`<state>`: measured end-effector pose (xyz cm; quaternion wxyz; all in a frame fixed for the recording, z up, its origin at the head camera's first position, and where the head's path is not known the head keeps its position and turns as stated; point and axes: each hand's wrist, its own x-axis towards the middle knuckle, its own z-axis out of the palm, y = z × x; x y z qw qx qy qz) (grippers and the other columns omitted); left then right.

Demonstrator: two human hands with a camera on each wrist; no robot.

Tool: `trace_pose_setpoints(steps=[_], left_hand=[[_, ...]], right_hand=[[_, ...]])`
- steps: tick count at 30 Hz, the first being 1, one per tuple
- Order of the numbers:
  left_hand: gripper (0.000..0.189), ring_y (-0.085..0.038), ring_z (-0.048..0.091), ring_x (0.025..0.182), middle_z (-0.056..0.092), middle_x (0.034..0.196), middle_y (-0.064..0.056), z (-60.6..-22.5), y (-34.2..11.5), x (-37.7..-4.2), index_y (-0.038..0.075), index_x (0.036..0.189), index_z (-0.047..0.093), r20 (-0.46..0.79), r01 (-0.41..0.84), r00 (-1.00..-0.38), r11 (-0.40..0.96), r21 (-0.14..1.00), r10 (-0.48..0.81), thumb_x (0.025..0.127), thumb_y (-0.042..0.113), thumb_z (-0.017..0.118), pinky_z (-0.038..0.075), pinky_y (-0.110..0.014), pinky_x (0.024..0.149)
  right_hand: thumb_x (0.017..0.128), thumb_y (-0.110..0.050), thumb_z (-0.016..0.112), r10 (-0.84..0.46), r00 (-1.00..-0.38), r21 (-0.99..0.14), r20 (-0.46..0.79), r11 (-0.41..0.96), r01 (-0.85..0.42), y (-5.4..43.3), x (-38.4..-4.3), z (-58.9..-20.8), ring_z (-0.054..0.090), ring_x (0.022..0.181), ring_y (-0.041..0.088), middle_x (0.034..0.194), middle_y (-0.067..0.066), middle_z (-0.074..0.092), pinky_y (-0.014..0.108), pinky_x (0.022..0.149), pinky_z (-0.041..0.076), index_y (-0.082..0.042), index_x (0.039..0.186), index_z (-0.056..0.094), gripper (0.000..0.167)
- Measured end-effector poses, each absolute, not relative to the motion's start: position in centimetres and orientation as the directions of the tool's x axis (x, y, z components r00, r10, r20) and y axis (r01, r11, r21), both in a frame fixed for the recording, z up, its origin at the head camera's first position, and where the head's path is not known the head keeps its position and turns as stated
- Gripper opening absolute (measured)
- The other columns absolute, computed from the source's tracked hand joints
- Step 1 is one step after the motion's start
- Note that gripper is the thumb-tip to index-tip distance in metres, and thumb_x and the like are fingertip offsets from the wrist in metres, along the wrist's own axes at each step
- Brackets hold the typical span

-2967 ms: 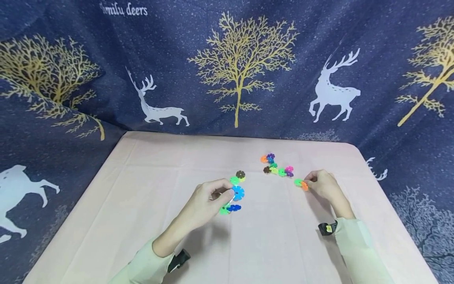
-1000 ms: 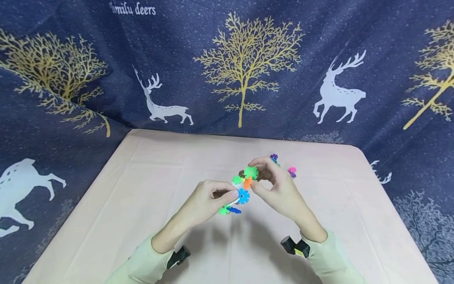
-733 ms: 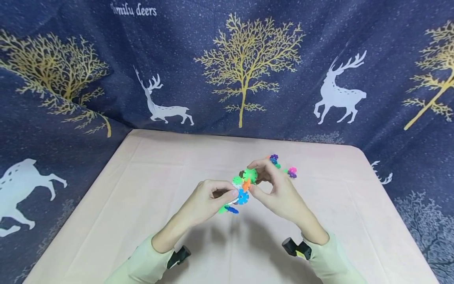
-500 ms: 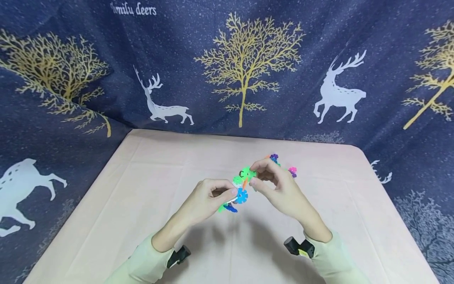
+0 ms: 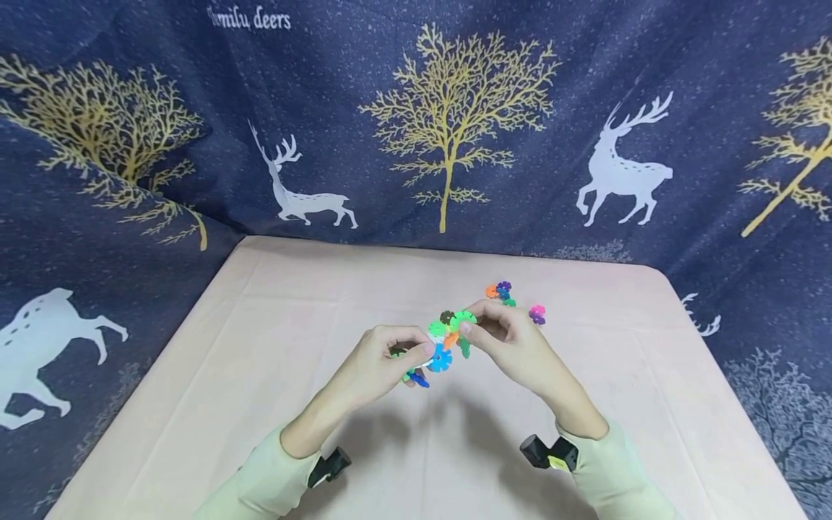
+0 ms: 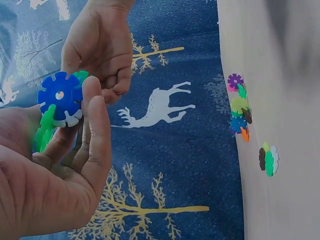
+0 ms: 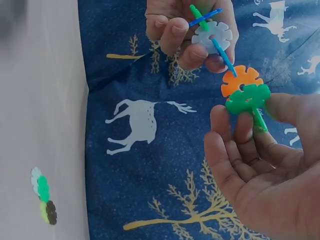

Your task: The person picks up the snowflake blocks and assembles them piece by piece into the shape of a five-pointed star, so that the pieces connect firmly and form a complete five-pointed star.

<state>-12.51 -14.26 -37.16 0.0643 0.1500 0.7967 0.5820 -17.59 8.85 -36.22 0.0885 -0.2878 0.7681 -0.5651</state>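
Observation:
In the head view my left hand [image 5: 373,365] pinches a joined chain of plastic snowflake discs above the table. The right wrist view shows the chain's white disc [image 7: 212,37] at the left fingers and its light blue disc [image 7: 224,57] sticking out. A dark blue disc [image 6: 61,95] and green ones belong to it. My right hand [image 5: 516,350] pinches a green disc [image 7: 248,98], linked to an orange disc [image 7: 242,79] and a second green disc [image 7: 259,120]. The orange disc's edge meets the light blue disc; how deeply they slot together is hard to tell.
Behind the hands, brown, yellow, green and white joined discs [image 6: 270,161] lie on the pale table [image 5: 292,325]. Farther back are an orange, purple and blue cluster [image 5: 503,290] and a pink and purple pair [image 5: 537,314]. A dark curtain [image 5: 390,180] hangs behind the table.
My right hand has come leftward from the table's right side, bringing the green and orange discs to the left hand's chain. Lately its fingers have shifted on the green disc. The left hand has barely moved.

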Motion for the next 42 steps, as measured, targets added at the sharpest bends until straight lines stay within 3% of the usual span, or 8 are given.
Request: trace_pose_setpoints(steps=[5,9,13,22,28,35,42], left_hand=[[0.017,-0.016,0.07,0.07,0.072,0.083,0.0,-37.1,-14.1,-12.6,0.011,0.095,0.075,0.078,0.174,-0.944,0.282,0.944,0.322,0.1,0.021,0.062,0.058,-0.033,0.068],[0.018,-0.017,0.07,0.07,0.072,0.079,-0.001,-37.3,-13.9,-12.6,0.009,0.092,0.075,0.09,0.177,-0.941,0.25,0.952,0.325,0.099,0.019,0.062,0.058,-0.032,0.07],[0.018,-0.018,0.068,0.069,0.07,0.076,-0.004,-37.7,-13.5,-12.5,0.006,0.09,0.074,0.088,0.162,-0.949,0.229,0.96,0.302,0.099,0.017,0.063,0.058,-0.031,0.068],[0.017,-0.018,0.069,0.071,0.071,0.079,-0.004,-37.6,-13.0,-12.1,0.008,0.094,0.074,0.056,0.122,-0.961,0.235,0.964,0.271,0.099,0.018,0.062,0.058,-0.031,0.069],[0.016,-0.017,0.068,0.071,0.07,0.078,-0.001,-37.8,-12.8,-12.1,0.011,0.094,0.074,0.034,0.104,-0.963,0.252,0.962,0.268,0.1,0.018,0.062,0.057,-0.03,0.068],[0.017,-0.028,0.07,0.077,0.071,0.084,-0.006,-37.7,-12.7,-12.3,0.005,0.096,0.072,0.038,0.104,-0.952,0.205,0.973,0.303,0.101,0.016,0.06,0.058,-0.033,0.07],[0.017,-0.024,0.073,0.081,0.073,0.09,-0.007,-38.2,-12.4,-12.4,0.004,0.104,0.069,0.011,0.077,-0.937,0.176,0.981,0.348,0.102,0.017,0.058,0.058,-0.032,0.074]], right_hand=[[0.097,-0.01,0.065,-0.549,-0.811,-0.916,0.202,0.186,-0.354,8.9,-17.6,-36.4,0.06,0.072,0.014,0.094,0.006,0.063,0.025,0.067,0.049,-0.006,0.095,0.068,0.006],[0.098,-0.01,0.064,-0.551,-0.815,-0.934,0.179,0.166,-0.317,8.9,-17.5,-36.5,0.056,0.069,0.013,0.092,0.009,0.059,0.025,0.065,0.046,-0.005,0.089,0.064,0.011],[0.099,-0.011,0.063,-0.54,-0.829,-0.953,0.143,0.151,-0.262,9.0,-17.3,-36.7,0.057,0.069,0.012,0.087,0.009,0.06,0.025,0.065,0.046,-0.003,0.089,0.063,0.013],[0.1,-0.012,0.062,-0.482,-0.864,-0.959,0.148,0.142,-0.244,9.0,-16.5,-37.1,0.041,0.061,0.011,0.078,0.006,0.054,0.027,0.055,0.032,-0.004,0.087,0.06,0.015],[0.101,-0.013,0.061,-0.485,-0.863,-0.969,0.14,0.112,-0.22,9.1,-16.3,-37.8,0.041,0.061,0.011,0.076,0.006,0.055,0.026,0.058,0.036,-0.003,0.087,0.059,0.017],[0.1,-0.011,0.061,-0.514,-0.845,-0.966,0.149,0.107,-0.235,9.3,-17.0,-37.6,0.058,0.07,0.013,0.079,0.006,0.062,0.027,0.07,0.049,0.0,0.09,0.062,0.015],[0.099,-0.011,0.063,-0.546,-0.821,-0.948,0.169,0.139,-0.287,9.6,-17.9,-37.3,0.049,0.062,0.013,0.073,0.003,0.057,0.026,0.058,0.041,-0.002,0.087,0.064,0.014]])
